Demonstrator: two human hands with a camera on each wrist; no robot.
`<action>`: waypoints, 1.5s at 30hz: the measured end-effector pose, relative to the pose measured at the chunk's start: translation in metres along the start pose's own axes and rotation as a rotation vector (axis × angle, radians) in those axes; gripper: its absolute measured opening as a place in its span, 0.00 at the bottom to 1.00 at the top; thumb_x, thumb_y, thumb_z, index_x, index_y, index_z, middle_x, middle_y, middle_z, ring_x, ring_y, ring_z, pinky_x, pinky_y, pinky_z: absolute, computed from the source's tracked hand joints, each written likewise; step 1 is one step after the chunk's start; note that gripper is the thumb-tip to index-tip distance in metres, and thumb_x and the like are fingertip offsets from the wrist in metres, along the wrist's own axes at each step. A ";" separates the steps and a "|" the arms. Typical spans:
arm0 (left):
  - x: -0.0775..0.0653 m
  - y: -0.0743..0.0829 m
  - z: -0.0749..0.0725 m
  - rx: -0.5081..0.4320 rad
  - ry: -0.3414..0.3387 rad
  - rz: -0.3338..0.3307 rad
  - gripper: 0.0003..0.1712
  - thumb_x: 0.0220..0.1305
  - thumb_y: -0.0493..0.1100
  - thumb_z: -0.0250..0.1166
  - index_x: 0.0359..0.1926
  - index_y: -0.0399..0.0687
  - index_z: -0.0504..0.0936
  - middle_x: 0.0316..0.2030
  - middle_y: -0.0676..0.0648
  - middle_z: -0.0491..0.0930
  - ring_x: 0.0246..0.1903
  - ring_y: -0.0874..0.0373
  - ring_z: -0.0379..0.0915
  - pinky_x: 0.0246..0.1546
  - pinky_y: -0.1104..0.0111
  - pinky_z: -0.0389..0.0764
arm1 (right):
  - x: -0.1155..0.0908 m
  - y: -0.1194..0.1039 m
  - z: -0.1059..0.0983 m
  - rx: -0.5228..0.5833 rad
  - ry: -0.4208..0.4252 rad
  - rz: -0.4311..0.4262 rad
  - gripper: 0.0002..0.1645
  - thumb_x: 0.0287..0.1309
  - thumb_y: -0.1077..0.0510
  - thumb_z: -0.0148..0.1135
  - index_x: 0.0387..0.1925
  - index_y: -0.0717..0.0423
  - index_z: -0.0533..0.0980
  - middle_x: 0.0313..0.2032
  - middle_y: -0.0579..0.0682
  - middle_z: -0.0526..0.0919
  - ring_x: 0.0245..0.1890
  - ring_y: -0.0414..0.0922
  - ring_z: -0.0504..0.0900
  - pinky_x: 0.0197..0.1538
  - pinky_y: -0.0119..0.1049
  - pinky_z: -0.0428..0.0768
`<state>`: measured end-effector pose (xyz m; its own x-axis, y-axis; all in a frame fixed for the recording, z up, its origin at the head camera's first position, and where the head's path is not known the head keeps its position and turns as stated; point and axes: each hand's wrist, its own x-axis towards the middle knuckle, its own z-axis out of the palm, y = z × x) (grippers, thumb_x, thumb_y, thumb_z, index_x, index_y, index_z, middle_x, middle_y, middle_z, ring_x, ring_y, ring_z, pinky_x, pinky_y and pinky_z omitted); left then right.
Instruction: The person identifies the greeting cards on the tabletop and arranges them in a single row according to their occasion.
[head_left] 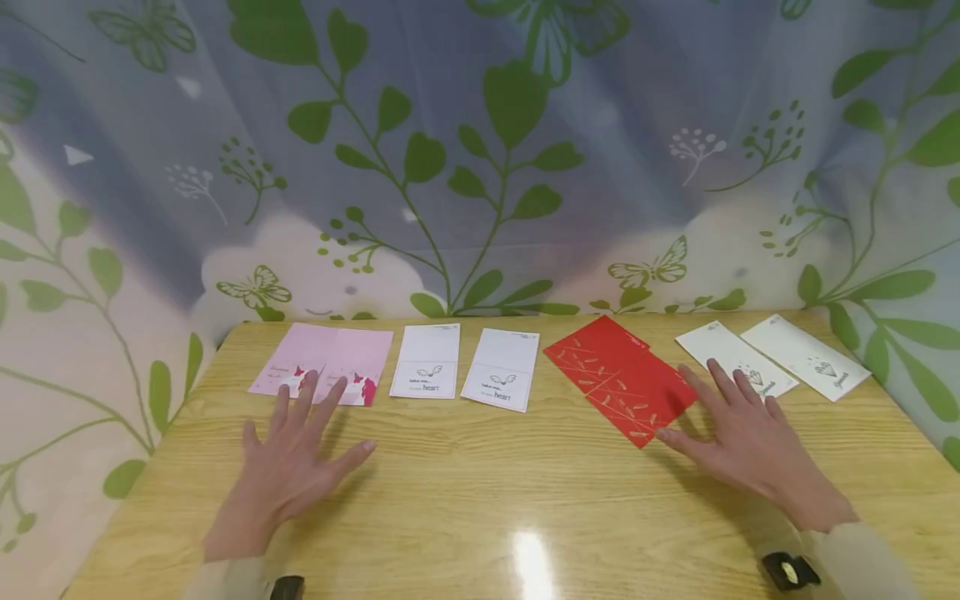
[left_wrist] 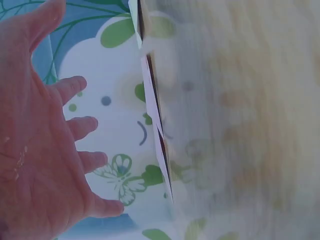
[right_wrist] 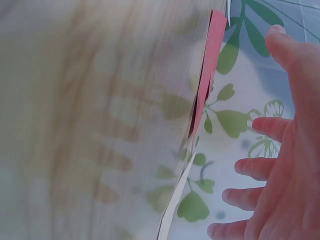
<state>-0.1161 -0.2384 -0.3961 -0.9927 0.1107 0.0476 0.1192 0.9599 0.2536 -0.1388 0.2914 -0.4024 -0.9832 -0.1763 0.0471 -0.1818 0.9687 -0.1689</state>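
Note:
My left hand (head_left: pixel 296 467) hovers palm down over the table with fingers spread, its fingertips in front of two pink envelopes (head_left: pixel 303 346) that lie side by side. The right hand (head_left: pixel 750 446) is likewise spread above the wood, between two overlapping red envelopes (head_left: pixel 637 392) with gold leaf prints and two cream envelopes (head_left: pixel 806 354) bearing a diamond drawing. Two white cards (head_left: pixel 426 367) with a winged heart print lie in the middle. Both wrist views show a gap between each palm and the table, and neither hand holds anything.
The pale wooden table (head_left: pixel 450 500) reaches back to a curtain (head_left: pixel 465 167) printed with green leaves and butterflies. The papers form a row along its far side. A glare spot shows near the front edge. Dark straps sit at both wrists.

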 end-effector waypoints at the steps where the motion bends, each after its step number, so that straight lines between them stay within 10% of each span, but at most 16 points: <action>1: 0.002 0.002 0.001 -0.016 0.002 0.005 0.53 0.66 0.77 0.53 0.82 0.63 0.48 0.82 0.38 0.42 0.78 0.24 0.37 0.59 0.15 0.42 | 0.001 -0.002 -0.001 0.001 0.000 -0.003 0.58 0.60 0.21 0.55 0.80 0.48 0.54 0.76 0.72 0.55 0.71 0.80 0.56 0.60 0.84 0.58; 22: 0.060 0.046 0.013 -0.127 0.036 0.180 0.47 0.68 0.70 0.58 0.80 0.59 0.57 0.81 0.39 0.50 0.76 0.33 0.53 0.62 0.27 0.62 | 0.040 -0.039 0.011 0.006 0.066 -0.187 0.52 0.61 0.28 0.61 0.74 0.56 0.65 0.74 0.70 0.62 0.69 0.75 0.65 0.64 0.71 0.70; 45: 0.138 0.090 0.023 -0.141 -0.112 0.327 0.37 0.68 0.57 0.65 0.73 0.51 0.69 0.72 0.41 0.69 0.70 0.40 0.68 0.65 0.40 0.73 | 0.092 -0.085 0.019 0.085 -0.009 -0.262 0.46 0.63 0.30 0.62 0.70 0.56 0.70 0.68 0.65 0.72 0.68 0.65 0.71 0.66 0.64 0.73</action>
<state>-0.2430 -0.1311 -0.3889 -0.8966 0.4406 0.0443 0.4239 0.8251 0.3736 -0.2144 0.1898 -0.4026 -0.9024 -0.4210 0.0919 -0.4305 0.8717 -0.2343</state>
